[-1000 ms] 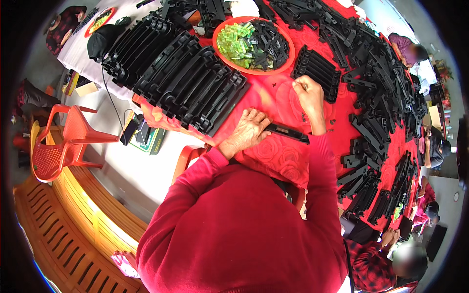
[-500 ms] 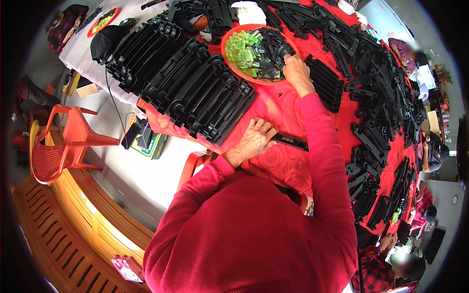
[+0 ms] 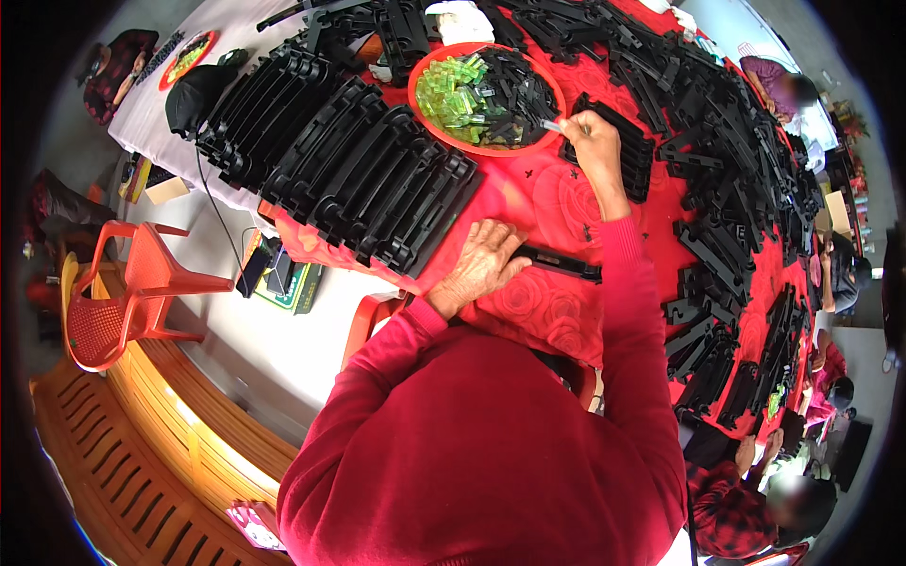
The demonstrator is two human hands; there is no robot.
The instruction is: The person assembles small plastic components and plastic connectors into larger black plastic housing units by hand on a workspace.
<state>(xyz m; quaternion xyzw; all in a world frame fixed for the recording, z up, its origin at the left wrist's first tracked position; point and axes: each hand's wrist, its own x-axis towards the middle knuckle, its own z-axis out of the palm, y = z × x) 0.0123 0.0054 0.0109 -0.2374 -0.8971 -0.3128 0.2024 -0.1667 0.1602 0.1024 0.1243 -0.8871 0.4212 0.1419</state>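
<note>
My left hand (image 3: 481, 262) grips one end of a black plastic bar (image 3: 563, 265) between thumb and fingers; the bar lies on the red cloth. My right hand (image 3: 596, 146) pinches a small pale, see-through piece (image 3: 551, 125) at the right rim of a round red tray (image 3: 418, 106). In that tray, yellow-green translucent pieces (image 3: 453, 90) fill the left side and small black pieces (image 3: 517, 87) the right. Beside my right hand lies a group of black bars (image 3: 634, 156), partly covered by the hand.
Rows of black plastic bars (image 3: 349, 170) stand packed at the left table edge, next to a black cap (image 3: 196, 94). Loose black bars (image 3: 727, 198) heap along the right. A red chair (image 3: 132, 292) and wooden bench (image 3: 179, 453) are at left. Other people sit around the table.
My right hand has come up out of the black pieces toward the tray's right rim, now with a pale piece in its fingertips. My left hand stays at the bar's end.
</note>
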